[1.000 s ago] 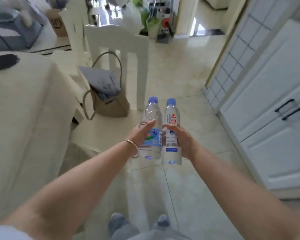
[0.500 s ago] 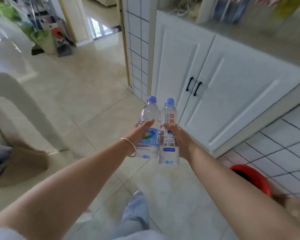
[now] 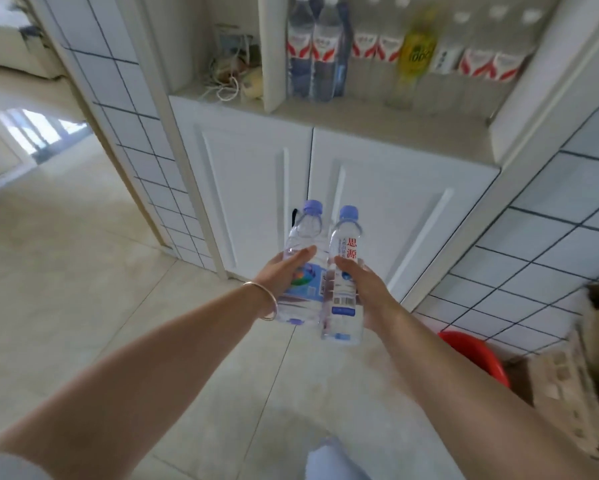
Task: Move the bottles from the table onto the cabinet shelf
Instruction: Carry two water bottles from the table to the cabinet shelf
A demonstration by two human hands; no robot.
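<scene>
A red basin (image 3: 478, 355) sits on the tiled floor (image 3: 83, 271), low against the tiled wall (image 3: 550, 244). To the left of the basin stand two white doors (image 3: 377, 216), closed, with a dark handle (image 3: 293, 216) partly in view between them. Well above the basin and farther left, a loose white cord (image 3: 227, 90) lies in a narrow compartment beside a blurred yellowish object. Just right of the basin stands a blurred cardboard box (image 3: 554, 375).

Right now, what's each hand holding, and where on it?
Left hand grips the blue-labelled bottle at mid-body; right hand grips the red-lettered bottle at mid-body.
</scene>
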